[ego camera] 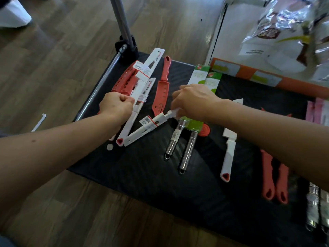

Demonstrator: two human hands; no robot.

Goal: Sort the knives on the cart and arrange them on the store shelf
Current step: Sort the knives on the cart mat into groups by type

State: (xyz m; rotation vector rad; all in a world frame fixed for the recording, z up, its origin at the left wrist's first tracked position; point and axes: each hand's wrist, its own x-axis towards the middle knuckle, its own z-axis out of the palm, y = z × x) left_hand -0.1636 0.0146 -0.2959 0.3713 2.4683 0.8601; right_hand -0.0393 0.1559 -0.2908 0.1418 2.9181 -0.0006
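Knives lie scattered on the black cart deck point(160, 175). My left hand point(115, 107) is shut on a white-handled knife point(128, 125) near the deck's left edge, beside red-sheathed knives point(124, 81). My right hand point(194, 100) grips a second white knife point(147, 129) by its upper end; the two white handles meet in a V. A red knife in a holed sheath point(161, 97) lies between my hands. Two steel-handled knives in green card sleeves point(188, 150) lie under my right wrist. Another white knife point(228, 154) and two red handles point(274, 180) lie to the right.
The cart's grey push handle point(121, 24) rises at the back left. A white shelf with an orange price strip point(249, 72) and shiny bagged goods point(284, 32) stands behind the cart. More steel handles point(316, 211) lie at the deck's right edge. Wooden floor surrounds the cart.
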